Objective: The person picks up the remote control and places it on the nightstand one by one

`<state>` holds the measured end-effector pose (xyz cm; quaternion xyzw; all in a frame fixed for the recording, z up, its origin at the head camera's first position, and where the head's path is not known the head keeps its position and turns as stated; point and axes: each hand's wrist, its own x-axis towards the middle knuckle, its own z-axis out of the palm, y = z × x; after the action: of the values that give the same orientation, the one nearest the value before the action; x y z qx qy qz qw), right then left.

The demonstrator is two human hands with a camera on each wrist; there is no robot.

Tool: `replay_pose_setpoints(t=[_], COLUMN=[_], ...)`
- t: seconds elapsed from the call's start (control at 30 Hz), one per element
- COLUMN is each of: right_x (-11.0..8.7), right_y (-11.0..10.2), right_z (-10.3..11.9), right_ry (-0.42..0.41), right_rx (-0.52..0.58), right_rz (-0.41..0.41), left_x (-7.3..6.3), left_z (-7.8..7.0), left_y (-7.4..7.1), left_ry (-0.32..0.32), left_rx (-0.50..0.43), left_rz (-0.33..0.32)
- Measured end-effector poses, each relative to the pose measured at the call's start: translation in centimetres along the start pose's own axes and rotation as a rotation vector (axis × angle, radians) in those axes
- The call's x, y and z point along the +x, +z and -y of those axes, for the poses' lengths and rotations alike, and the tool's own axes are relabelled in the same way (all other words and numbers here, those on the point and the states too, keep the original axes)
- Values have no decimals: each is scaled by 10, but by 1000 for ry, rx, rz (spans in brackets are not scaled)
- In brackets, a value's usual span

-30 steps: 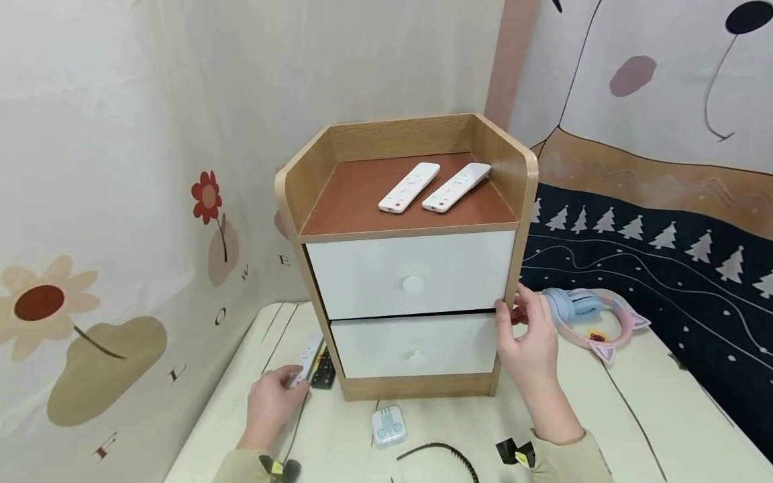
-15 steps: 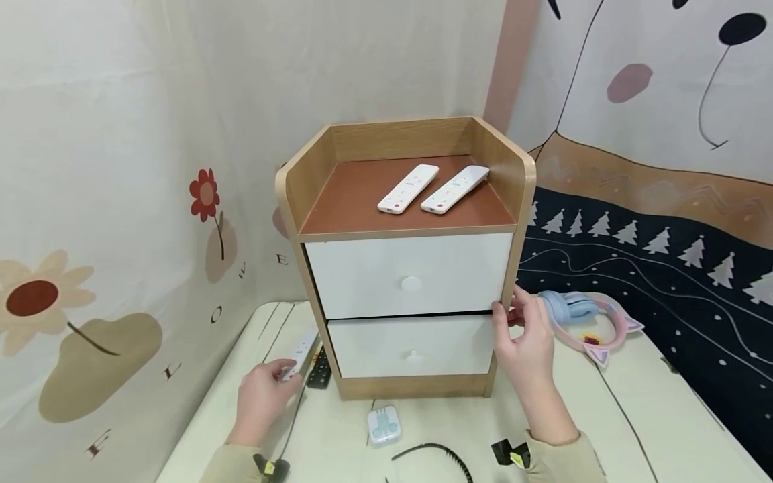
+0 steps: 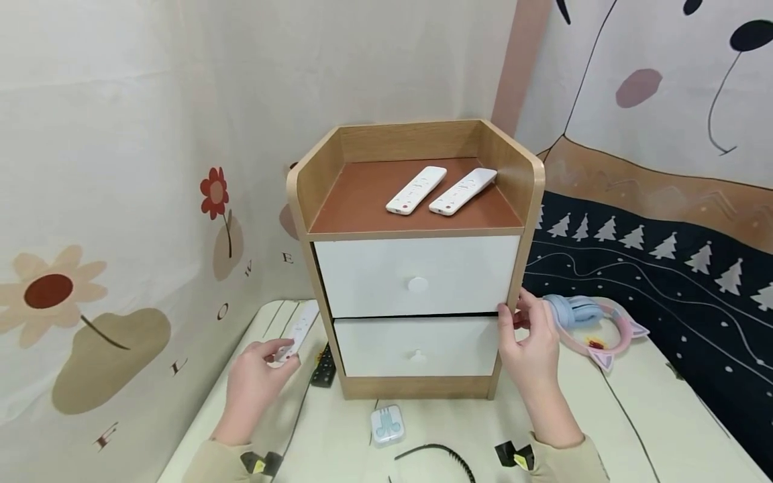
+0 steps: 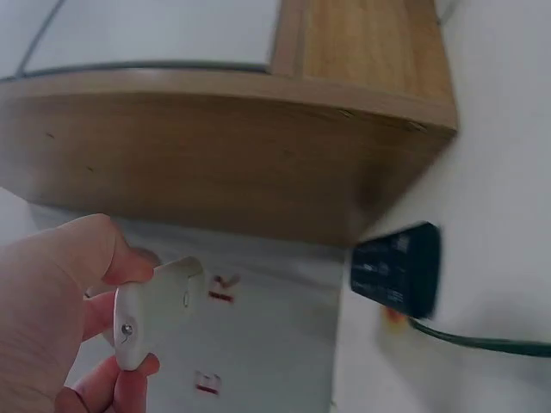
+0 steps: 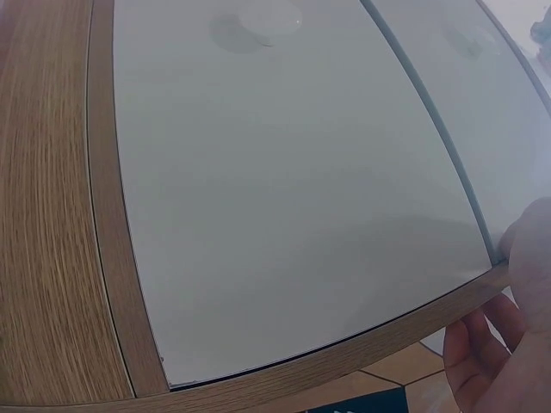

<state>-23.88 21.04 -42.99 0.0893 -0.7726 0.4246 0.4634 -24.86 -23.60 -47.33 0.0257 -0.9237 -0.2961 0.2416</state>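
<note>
My left hand [image 3: 256,376] pinches the near end of a white game remote [image 3: 300,330], left of the wooden cabinet [image 3: 417,387]. In the left wrist view the remote [image 4: 155,314] sits between thumb and fingers, off the table. My right hand [image 3: 531,342] grips the cabinet's right side edge, thumb at the front by the gap between the drawers and fingers behind. Two more white remotes, a left one [image 3: 417,190] and a right one [image 3: 463,192], lie side by side on the brown cabinet top. The upper drawer [image 3: 362,278] and lower drawer [image 3: 374,349] are closed.
A black remote [image 3: 324,369] lies against the cabinet's left side. Boxed earphones [image 3: 387,425] and a black headband [image 3: 443,451] lie in front. Blue and pink cat-ear headphones [image 3: 594,322] are at the right. Patterned fabric [image 3: 151,168] hangs behind.
My left hand has lifted the white remote and moved it left, away from the cabinet and the black remote. The right hand stays on the cabinet edge.
</note>
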Motion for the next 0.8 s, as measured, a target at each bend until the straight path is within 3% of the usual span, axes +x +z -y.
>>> replay_pose_setpoints(t=[0.13, 0.23, 0.47, 0.8], right_x=[-1, 0, -1, 0], right_y=[1, 1, 1, 1], right_z=[-2, -2, -1, -1], right_ry=[12, 14, 11, -2], right_rx=[0, 3, 10, 10], right_rz=[10, 12, 8, -1], left_x=[4, 11, 35, 70], left_z=[-15, -28, -62, -114], left_y=[-14, -27, -68, -130], left_ry=[73, 106, 140, 297], left_rx=[-25, -49, -99, -285], left_rz=[-82, -109, -161, -440])
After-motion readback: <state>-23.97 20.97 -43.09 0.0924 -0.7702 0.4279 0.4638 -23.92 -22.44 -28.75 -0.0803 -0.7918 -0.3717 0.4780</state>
